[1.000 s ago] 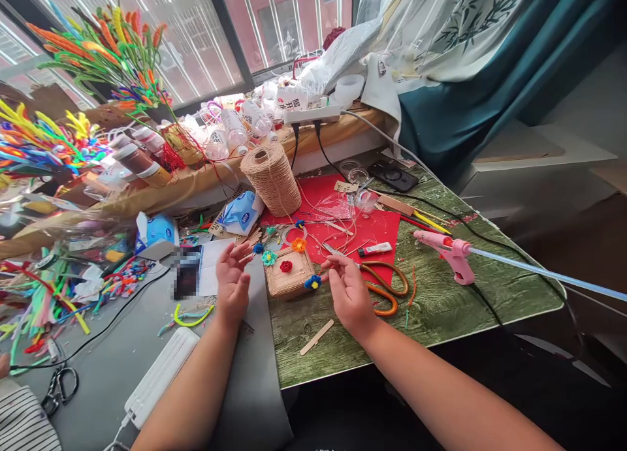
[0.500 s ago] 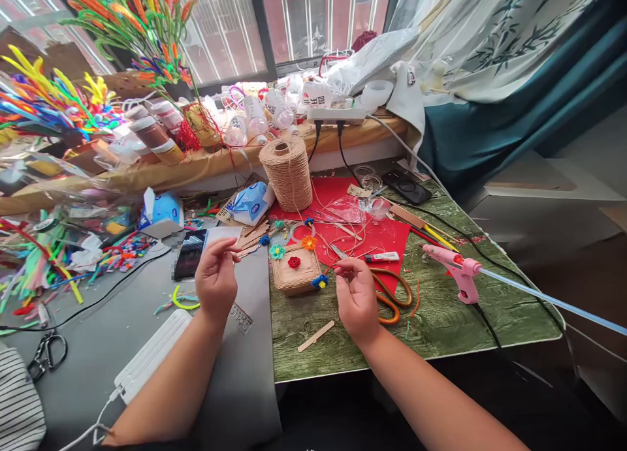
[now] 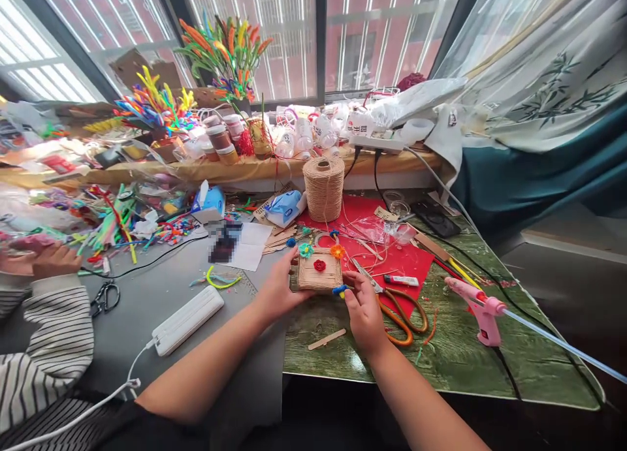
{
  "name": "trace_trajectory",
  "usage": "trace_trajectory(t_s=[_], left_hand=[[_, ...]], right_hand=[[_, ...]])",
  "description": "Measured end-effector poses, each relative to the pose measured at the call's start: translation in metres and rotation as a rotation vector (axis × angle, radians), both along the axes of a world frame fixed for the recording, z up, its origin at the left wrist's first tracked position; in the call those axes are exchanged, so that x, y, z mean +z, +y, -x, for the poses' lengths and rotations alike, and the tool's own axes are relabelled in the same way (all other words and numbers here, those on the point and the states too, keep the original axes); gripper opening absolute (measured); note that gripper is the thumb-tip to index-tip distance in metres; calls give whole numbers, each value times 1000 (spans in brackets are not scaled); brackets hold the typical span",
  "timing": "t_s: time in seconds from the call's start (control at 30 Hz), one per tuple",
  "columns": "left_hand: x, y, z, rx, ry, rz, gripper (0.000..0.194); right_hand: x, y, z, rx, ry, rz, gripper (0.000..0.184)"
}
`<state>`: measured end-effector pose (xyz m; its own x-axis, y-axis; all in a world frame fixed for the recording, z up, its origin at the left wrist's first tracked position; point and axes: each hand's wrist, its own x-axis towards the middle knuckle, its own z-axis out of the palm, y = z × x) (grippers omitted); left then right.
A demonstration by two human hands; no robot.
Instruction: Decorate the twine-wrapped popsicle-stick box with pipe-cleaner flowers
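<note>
The left hand (image 3: 280, 289) is spread around the left side of a squarish box (image 3: 313, 279), its thumb along the near edge. The right hand (image 3: 366, 309) is half curled at the near right corner, fingers by a fuzzy blue flower (image 3: 339, 290). How firmly either grips cannot be told, and the fingers hide parts of the box's sides.

The box sits on a green wood-grained tabletop (image 3: 313, 363), its walls wound in coarse, ridged tan twine. A tightly curled red flower (image 3: 319, 265) lies on top; a loopy mint-green flower (image 3: 306, 250) and an orange flower (image 3: 337, 251) mark the far corners.

Nearer the person lies a smooth, round-ended wooden stick (image 3: 326, 339). Just right of the right hand, scissors (image 3: 381, 289) with rounded orange-brown handles point their blades across a flat red sheet (image 3: 418, 258), scattered with fibres.

Behind the box stands a thick cylinder of twine (image 3: 323, 193), beside a soft blue tissue pack (image 3: 283, 208). Farther right rests a glossy pink glue gun (image 3: 484, 311) with a long translucent rod (image 3: 563, 344). At far left, another person's hand (image 3: 56, 262) emerges from a ribbed, striped sleeve (image 3: 63, 333).
</note>
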<state>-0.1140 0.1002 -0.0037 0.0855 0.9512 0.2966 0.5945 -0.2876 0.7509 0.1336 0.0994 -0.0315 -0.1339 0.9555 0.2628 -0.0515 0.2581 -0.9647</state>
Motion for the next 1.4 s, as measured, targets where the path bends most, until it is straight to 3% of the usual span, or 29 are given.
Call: trace_trajectory(t_s=[0.1, 0.3, 0.5, 0.63, 0.77, 0.87, 1.03, 1.1, 1.27, 1.4], left_hand=[[9, -6, 7, 49, 15, -43, 125], [15, -19, 18, 63, 51, 12, 97], [27, -13, 28, 19, 126, -84, 102], [14, 5, 41, 18, 152, 27, 101], [1, 12, 51, -10, 182, 42, 100], [5, 9, 66, -43, 299, 48, 109], [29, 18, 92, 12, 335, -35, 66], [37, 25, 93, 2, 339, -31, 61], [39, 24, 75, 41, 168, 99, 83], [29, 7, 55, -8, -135, 192, 57]], right_hand=[[1, -2, -1, 102, -19, -52, 48], [-1, -4, -2, 261, -30, -37, 57], [1, -5, 1, 215, -76, -60, 56], [-1, -3, 4, 29, -69, 24, 30], [-6, -3, 4, -27, -36, 12, 28], [-8, -5, 4, -36, -46, -69, 25], [-12, -4, 7, -55, -29, -7, 19], [-13, -3, 7, -55, -32, -9, 20], [-12, 0, 7, -45, -65, 15, 22], [-9, 3, 10, 74, -185, 24, 39]])
